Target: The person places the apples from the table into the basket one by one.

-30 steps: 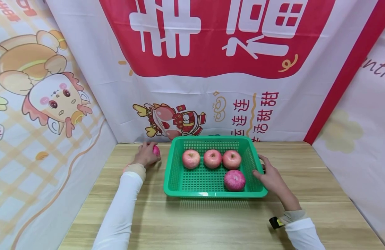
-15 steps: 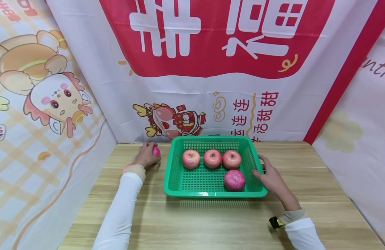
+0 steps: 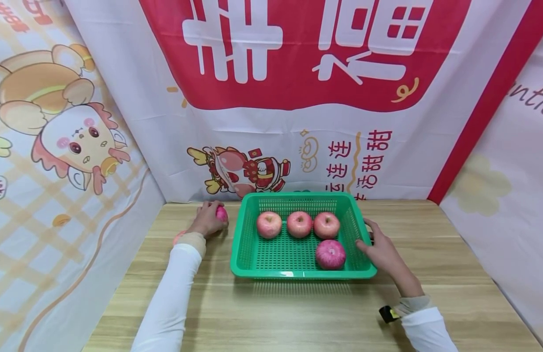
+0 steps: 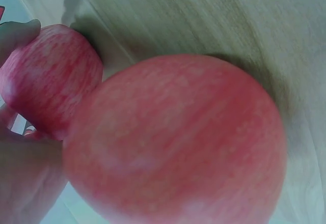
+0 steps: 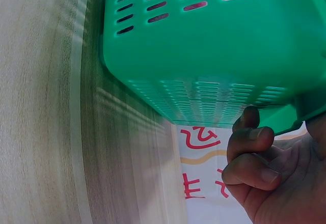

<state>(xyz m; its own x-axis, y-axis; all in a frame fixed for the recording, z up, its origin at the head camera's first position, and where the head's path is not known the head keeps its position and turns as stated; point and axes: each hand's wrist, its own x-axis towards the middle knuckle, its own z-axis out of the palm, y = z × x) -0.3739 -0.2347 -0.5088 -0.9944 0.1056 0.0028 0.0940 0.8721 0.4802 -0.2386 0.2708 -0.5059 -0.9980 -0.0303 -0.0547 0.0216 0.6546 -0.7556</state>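
A green plastic basket [image 3: 278, 274] stands on the wooden table. Inside are three pale red apples [image 3: 269, 225] and a round, speckled purplish-pink fruit [image 3: 330, 254] with a pale spot on top. To the basket's left, near the back edge, my left hand [image 3: 206, 221] grips a streaked magenta-pink apple [image 4: 56, 76], which its fingers partly hide in the head view. Another red apple [image 4: 178, 142] lies close under that wrist, mostly hidden from the head. My right hand [image 3: 383, 247] holds the basket's right rim, thumb inside, fingers curled beneath the edge [image 5: 249, 158].
Printed cloth walls [image 3: 174, 161] enclose the table [image 3: 271, 322] at the back and both sides. The basket's back rim sits close to the rear cloth. A dark band with a small black piece [image 3: 388, 314] is at the right wrist.
Almost nothing differs. The left hand stays on its apple and the right hand on the basket rim; only a very slight shift of the head view shows.
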